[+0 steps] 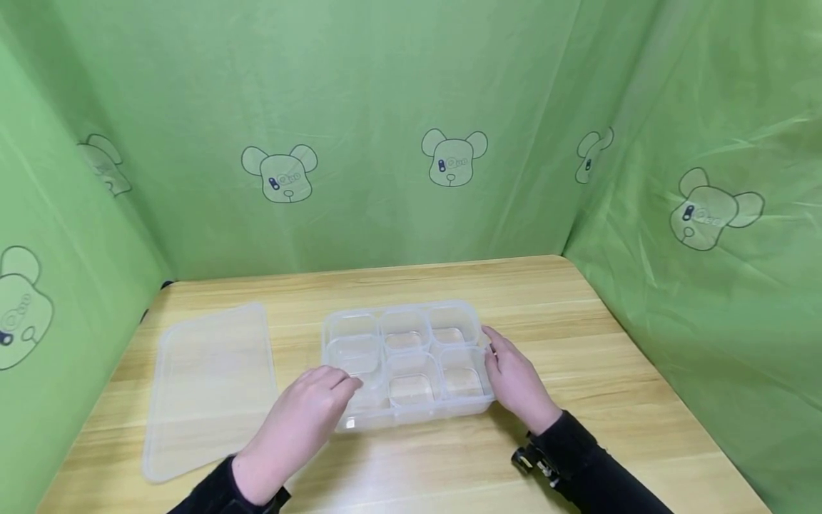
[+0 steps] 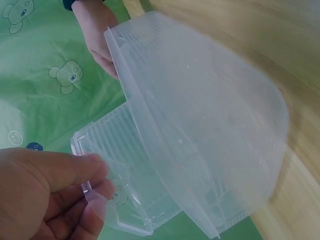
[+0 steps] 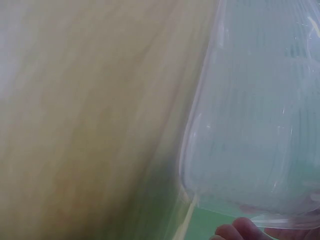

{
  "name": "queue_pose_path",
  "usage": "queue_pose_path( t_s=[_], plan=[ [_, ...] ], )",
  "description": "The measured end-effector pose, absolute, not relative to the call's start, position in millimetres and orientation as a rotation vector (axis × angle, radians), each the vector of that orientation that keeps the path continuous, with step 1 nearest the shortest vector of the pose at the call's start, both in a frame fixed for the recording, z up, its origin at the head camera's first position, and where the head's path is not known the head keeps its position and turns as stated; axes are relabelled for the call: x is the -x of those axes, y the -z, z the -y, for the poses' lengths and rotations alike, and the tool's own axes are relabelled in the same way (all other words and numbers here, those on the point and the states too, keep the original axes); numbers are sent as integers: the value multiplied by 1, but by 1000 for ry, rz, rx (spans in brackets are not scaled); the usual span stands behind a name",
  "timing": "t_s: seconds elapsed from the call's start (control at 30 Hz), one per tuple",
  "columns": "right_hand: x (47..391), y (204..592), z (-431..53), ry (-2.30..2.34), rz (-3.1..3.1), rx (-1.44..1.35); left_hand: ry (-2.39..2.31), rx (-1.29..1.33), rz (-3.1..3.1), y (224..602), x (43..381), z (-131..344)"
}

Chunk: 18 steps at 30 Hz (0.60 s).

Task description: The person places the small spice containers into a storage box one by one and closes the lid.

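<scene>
A clear plastic storage box point(image 1: 417, 412) with several clear square inner bins stands on the table. My left hand point(image 1: 315, 400) pinches the rim of one small clear bin point(image 2: 125, 165) between thumb and fingers. That bin sits tilted at the box's front left compartment, partly above the box's rim in the left wrist view. My right hand point(image 1: 519, 378) holds the box's right end, with its fingertips point(image 3: 245, 227) at the edge in the right wrist view. The palm side of the right hand is hidden.
A flat translucent lid point(image 1: 208, 385) lies on the wooden table point(image 1: 411, 471) to the left of the box. Green fabric point(image 1: 372, 228) printed with bear heads surrounds the table at the back and sides. A small dark device point(image 1: 536, 460) is at the right wrist.
</scene>
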State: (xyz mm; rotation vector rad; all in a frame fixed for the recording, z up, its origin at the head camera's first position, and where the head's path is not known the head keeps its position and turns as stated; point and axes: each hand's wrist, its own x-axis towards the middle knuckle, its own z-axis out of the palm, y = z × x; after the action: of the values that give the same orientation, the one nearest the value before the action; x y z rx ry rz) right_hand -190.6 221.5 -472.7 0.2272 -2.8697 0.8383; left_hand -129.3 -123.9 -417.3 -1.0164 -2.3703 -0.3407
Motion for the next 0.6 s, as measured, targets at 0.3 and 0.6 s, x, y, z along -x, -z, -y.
queue_pose_path(
  t_s=[0.3, 0.6],
  plan=[
    [191, 473, -222, -839, 2865, -225, 310, 1014, 2423, 425, 131, 124],
    [191, 474, -222, -846, 2865, -226, 292, 1026, 2486, 433, 134, 121]
  ],
)
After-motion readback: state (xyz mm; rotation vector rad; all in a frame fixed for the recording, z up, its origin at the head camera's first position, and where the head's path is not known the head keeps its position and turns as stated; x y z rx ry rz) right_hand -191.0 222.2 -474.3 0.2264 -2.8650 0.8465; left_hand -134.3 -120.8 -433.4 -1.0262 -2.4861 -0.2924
